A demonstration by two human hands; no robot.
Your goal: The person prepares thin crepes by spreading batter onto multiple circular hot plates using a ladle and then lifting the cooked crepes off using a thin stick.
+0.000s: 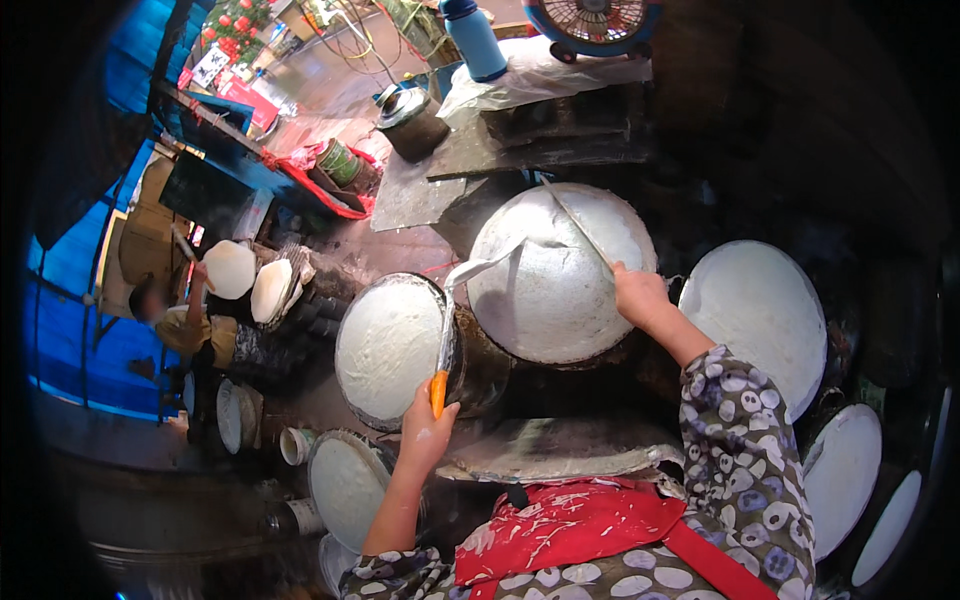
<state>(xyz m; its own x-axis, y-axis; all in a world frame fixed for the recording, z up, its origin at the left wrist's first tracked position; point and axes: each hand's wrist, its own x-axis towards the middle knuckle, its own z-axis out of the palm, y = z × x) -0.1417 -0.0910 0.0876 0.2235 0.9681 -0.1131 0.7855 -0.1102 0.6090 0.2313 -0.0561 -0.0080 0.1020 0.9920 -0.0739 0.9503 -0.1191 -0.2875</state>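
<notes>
My left hand (428, 432) is closed around the orange handle of a long, thin metal tool (443, 345). From the tool's far end a pale bent strip (490, 262) runs over the middle griddle; I cannot tell if it is batter or part of the tool. My right hand (642, 297) grips a long thin stick (578, 225), which slants across the same griddle. That large round griddle (550, 310) bears a thin, whitish, shiny layer. Beside the left-hand tool, a second round pan (388, 345) holds thick white batter with a rough surface.
More round white-topped pans stand at the right (755, 315), lower right (845, 475) and lower left (345, 485). Ahead are a grey table (410, 190), a lidded pot (412, 122), a blue bottle (474, 40) and a fan (592, 20). Another person (185, 325) works at far left.
</notes>
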